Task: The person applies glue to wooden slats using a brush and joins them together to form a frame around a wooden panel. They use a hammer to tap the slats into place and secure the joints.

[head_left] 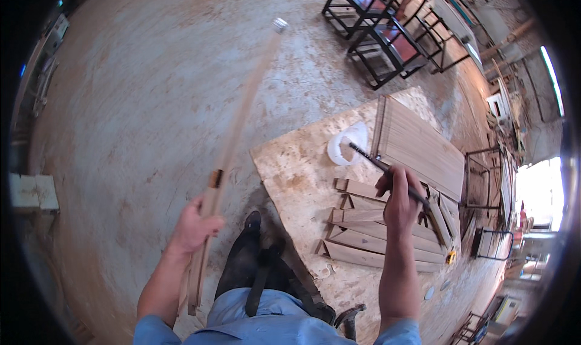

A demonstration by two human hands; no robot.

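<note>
Right hand point(400, 201), closed on a brush point(387, 170) angled up-left, tip just beside white tub point(346, 144) on the desk point(296, 175); left hand point(195, 227) grips 1 long slat point(233, 139) pointing away.

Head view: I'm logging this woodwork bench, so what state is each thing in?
Left hand: shut on long strip, held out over the floor.
Right hand: shut on brush, tip at white tub.
White tub: open, on board.
Short strips: lying flat, overlapping.
Slat stack: flat.
</note>
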